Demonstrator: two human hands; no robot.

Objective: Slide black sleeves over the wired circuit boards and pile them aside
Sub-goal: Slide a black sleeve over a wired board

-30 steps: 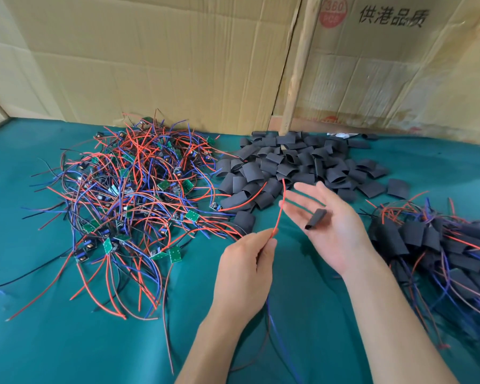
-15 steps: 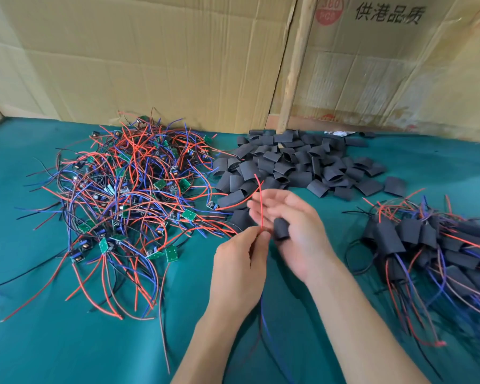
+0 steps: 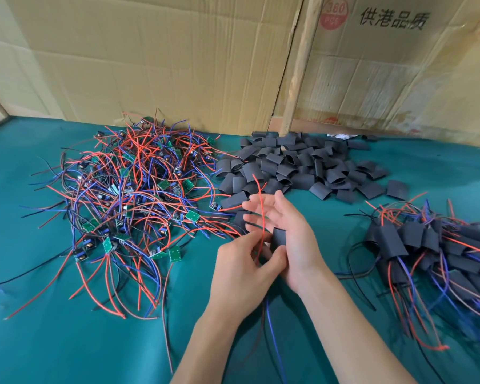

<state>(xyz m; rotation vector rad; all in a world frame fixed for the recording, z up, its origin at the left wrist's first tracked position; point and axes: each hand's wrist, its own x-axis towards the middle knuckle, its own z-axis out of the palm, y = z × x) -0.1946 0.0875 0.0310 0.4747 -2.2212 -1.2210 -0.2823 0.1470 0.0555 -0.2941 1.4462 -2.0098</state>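
1. Writing: flattened brown cardboard sheets (image 3: pixel 155 59) stand along the back. The upper right one carries black Chinese characters "供港品质" and a red round stamp (image 3: pixel 331 13) reading "380 PCS", its top cut by the frame edge.
2. A bare wooden post (image 3: pixel 299 65) stands upright between the cardboard panels, upper centre.
3. Right hand (image 3: pixel 291 236), centre frame: palm up, fingers mostly extended and spread; a short black flattened sleeve (image 3: pixel 278 238) lies across the palm with the thumb next to it. Can't tell whether the thumb actually clamps it.
4. Left hand (image 3: pixel 241 270), just lower left of the right hand and touching it: fingers curled, pinching a thin red wire (image 3: pixel 260 214) that rises up across the right hand's fingers.
5. A blue wire (image 3: pixel 272 328) and a dark one hang below the hands toward the bottom edge. The board they belong to is hidden by the hands.
6. Tangled heap of red, blue and black wired green circuit boards (image 3: pixel 130 200): left half of the frame, on the teal cloth tabletop (image 3: pixel 53 342).
7. Loose pile of black sleeves (image 3: pixel 297 164): upper centre, against the cardboard.
8. Pile of finished sleeved boards (image 3: pixel 432 250): right side, running out of frame at the right edge; lower part blurred.
9. Something white (image 3: pixel 341 136) sits behind the sleeve pile; too small to identify.
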